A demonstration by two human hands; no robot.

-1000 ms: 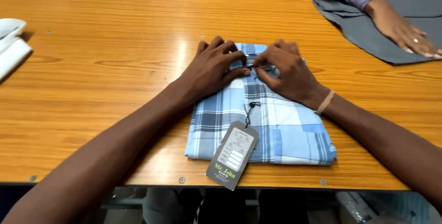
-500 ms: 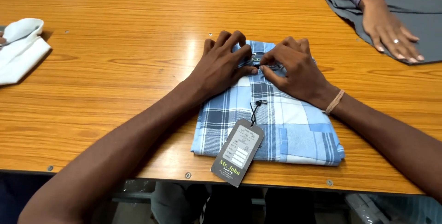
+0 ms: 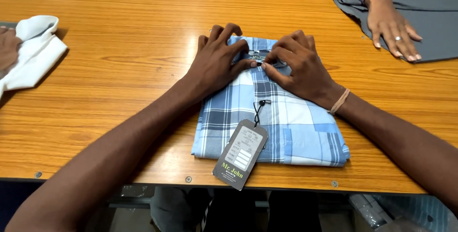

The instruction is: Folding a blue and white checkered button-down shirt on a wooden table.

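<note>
A folded blue and white checked shirt (image 3: 296, 129) lies on the wooden table (image 3: 143, 31) near its front edge. My left hand (image 3: 217, 62) and my right hand (image 3: 298, 65) both rest on the collar end, fingertips pinching the placket around the top button. A dark grey hang tag (image 3: 240, 154) on a black string lies over the shirt's front and the table edge. A thin band sits on my right wrist.
At the far right another person's hand (image 3: 392, 26), with a ring, presses flat on a grey garment (image 3: 429, 17). At the left edge a folded white cloth (image 3: 33, 53) lies under someone else's hand (image 3: 7, 46). Bags show below the table.
My hands stay at the collar with little movement. The view has shifted, bringing the white cloth and the hand on it further into view at the left.
</note>
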